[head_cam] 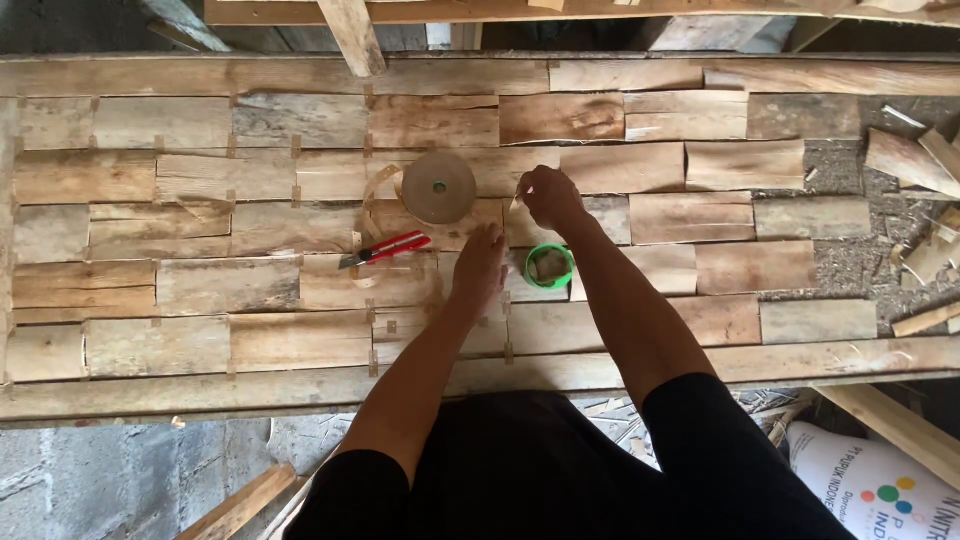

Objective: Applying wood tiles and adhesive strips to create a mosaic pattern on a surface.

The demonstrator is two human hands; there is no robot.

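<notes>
Workbench of patched pale veneer sheets (190, 290) | left hand (480, 268) flat, fingers spread, pressing veneer beside small green round cup (549, 266) | right hand (549, 196) pinching thin tape strip (516, 202) near brown paper tape roll (439, 187) | red-handled cutter (385, 249) lies left.

Brown tape roll (439, 187); red-handled cutter (385, 249); green cup (549, 266); pale, perhaps weathered veneer (190, 290)

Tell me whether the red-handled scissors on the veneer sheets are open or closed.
Closed, as far as the view shows: the red-handled scissors lie flat with blades together in one point, left of the left hand.
</notes>
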